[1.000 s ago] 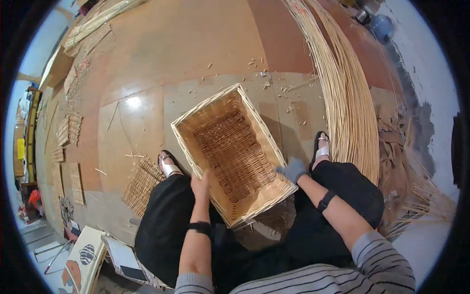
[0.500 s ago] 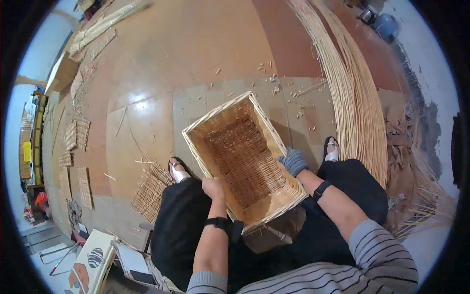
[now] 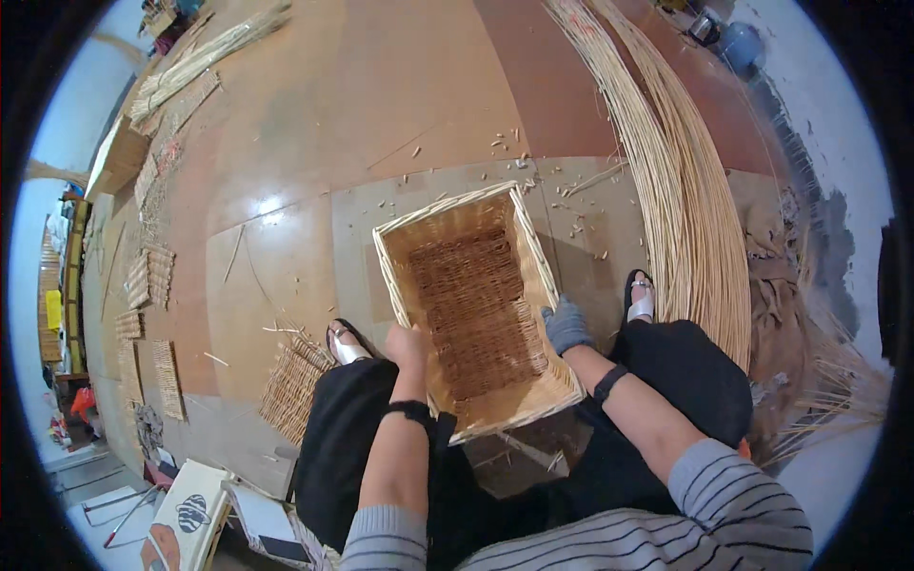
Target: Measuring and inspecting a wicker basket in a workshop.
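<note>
A rectangular wicker basket (image 3: 555, 393), pale at the braided rim and walls and browner on its woven floor, is held between my knees with its opening facing up at me. My bare left hand (image 3: 407, 346) is closed over the rim of its left long side. On the opposite long side, my right hand (image 3: 567, 325), in a grey glove, grips the rim. Fingertips of both hands are partly hidden by the basket's walls. Nothing lies inside the basket.
Long bundles of pale wicker rods (image 3: 681, 200) stretch along the floor at right. A woven panel (image 3: 293, 385) lies by my left foot, with more woven pieces (image 3: 150, 274) farther left. Short offcuts (image 3: 578, 211) litter the floor ahead. A white cabinet (image 3: 190, 509) stands at lower left.
The basket has turned slightly clockwise, so its long sides now run more nearly straight away from me. Both hands have kept hold of the rim and moved with it.
</note>
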Demonstrator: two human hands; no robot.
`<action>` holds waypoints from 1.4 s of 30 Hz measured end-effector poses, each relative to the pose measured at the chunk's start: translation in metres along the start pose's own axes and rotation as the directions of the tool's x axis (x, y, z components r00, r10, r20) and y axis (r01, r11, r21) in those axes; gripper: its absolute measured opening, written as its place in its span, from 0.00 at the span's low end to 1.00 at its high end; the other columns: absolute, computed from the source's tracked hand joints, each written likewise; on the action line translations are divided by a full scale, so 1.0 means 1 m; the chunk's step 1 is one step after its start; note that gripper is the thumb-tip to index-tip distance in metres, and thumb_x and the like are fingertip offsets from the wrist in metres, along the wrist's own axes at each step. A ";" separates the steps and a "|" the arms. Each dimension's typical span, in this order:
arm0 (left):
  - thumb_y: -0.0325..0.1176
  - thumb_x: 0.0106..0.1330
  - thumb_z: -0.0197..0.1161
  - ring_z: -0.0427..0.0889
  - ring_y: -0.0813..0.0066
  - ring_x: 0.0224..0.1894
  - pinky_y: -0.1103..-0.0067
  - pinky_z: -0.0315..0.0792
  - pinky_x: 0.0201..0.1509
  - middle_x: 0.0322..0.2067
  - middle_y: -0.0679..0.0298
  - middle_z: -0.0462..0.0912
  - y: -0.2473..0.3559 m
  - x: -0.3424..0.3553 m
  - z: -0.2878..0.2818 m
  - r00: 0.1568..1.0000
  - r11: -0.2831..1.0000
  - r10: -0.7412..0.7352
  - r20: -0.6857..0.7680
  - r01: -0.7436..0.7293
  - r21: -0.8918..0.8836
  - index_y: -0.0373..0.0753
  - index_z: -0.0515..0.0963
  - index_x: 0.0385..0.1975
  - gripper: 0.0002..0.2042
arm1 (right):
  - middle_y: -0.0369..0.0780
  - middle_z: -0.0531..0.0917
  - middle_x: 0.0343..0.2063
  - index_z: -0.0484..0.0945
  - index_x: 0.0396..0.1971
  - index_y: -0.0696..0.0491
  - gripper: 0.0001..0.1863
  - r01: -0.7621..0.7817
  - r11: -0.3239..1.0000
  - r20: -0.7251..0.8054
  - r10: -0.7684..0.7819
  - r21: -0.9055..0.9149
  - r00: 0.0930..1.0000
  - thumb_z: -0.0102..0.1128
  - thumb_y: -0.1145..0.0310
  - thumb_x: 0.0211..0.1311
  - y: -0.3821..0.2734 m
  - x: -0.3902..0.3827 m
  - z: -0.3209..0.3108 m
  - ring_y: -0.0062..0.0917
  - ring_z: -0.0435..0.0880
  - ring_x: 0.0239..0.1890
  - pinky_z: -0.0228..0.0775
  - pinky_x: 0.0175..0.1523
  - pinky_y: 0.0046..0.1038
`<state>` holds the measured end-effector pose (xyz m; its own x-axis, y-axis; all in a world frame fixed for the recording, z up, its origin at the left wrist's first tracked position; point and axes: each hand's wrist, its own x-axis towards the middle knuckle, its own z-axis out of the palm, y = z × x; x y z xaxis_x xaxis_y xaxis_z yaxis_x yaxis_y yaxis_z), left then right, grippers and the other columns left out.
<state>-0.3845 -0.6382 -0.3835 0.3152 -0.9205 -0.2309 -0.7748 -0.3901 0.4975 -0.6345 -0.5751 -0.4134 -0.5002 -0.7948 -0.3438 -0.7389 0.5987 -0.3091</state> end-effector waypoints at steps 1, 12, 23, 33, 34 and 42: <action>0.44 0.49 0.54 0.74 0.57 0.26 0.72 0.67 0.29 0.20 0.52 0.74 -0.008 -0.001 -0.001 1.000 0.998 0.025 0.013 -0.026 0.054 0.33 0.72 0.25 0.17 | 0.54 0.73 0.30 0.61 0.42 0.60 0.29 -0.021 0.998 0.054 0.018 0.061 0.998 0.51 0.54 0.45 -0.004 0.001 0.003 0.43 0.72 0.35 0.64 0.41 0.36; 0.50 0.48 0.54 0.74 0.62 0.33 0.76 0.65 0.37 0.26 0.54 0.75 -0.081 -0.115 -0.013 0.934 0.922 0.044 0.354 0.099 -0.375 0.33 0.72 0.30 0.22 | 0.53 0.72 0.35 0.61 0.43 0.59 0.42 -0.003 1.000 0.143 0.002 0.005 0.990 0.59 0.43 0.30 0.034 -0.076 -0.030 0.42 0.70 0.40 0.62 0.43 0.32; 0.39 0.47 0.56 0.73 0.52 0.24 0.67 0.67 0.28 0.18 0.49 0.73 -0.082 -0.134 0.012 0.997 0.998 -0.061 0.052 0.061 -0.014 0.34 0.70 0.20 0.13 | 0.51 0.75 0.24 0.70 0.32 0.58 0.22 -0.104 0.990 -0.059 0.110 0.092 0.992 0.55 0.57 0.40 0.057 -0.099 0.012 0.41 0.74 0.28 0.65 0.34 0.34; 0.36 0.47 0.54 0.74 0.57 0.22 0.69 0.68 0.24 0.16 0.53 0.73 -0.084 -0.121 -0.003 0.990 0.990 -0.133 0.048 0.130 0.061 0.35 0.72 0.17 0.09 | 0.49 0.75 0.23 0.73 0.27 0.57 0.16 -0.123 0.834 -0.034 0.167 0.538 0.985 0.56 0.61 0.39 0.018 -0.111 0.000 0.39 0.74 0.27 0.64 0.31 0.32; 0.34 0.45 0.54 0.74 0.60 0.21 0.73 0.69 0.23 0.14 0.57 0.72 -0.119 -0.123 0.022 0.987 0.972 0.056 0.153 -0.089 0.219 0.38 0.73 0.16 0.07 | 0.48 0.75 0.22 0.73 0.25 0.58 0.14 0.065 0.897 -0.203 0.029 0.438 0.979 0.57 0.63 0.39 0.032 -0.113 0.005 0.36 0.75 0.25 0.64 0.29 0.32; 0.49 0.47 0.51 0.74 0.56 0.31 0.68 0.68 0.35 0.25 0.51 0.75 -0.117 -0.132 0.053 0.911 0.961 -0.274 0.309 0.249 0.120 0.36 0.73 0.26 0.20 | 0.46 0.75 0.21 0.71 0.28 0.55 0.21 0.010 0.951 -0.604 -0.205 -0.309 0.771 0.55 0.52 0.39 0.102 -0.096 0.082 0.37 0.74 0.22 0.65 0.26 0.36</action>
<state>-0.3650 -0.4696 -0.4554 0.3303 -0.7246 -0.6049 -0.7320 -0.6012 0.3204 -0.6251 -0.4293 -0.4849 -0.5068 -0.7949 0.3337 -0.8474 0.5304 -0.0237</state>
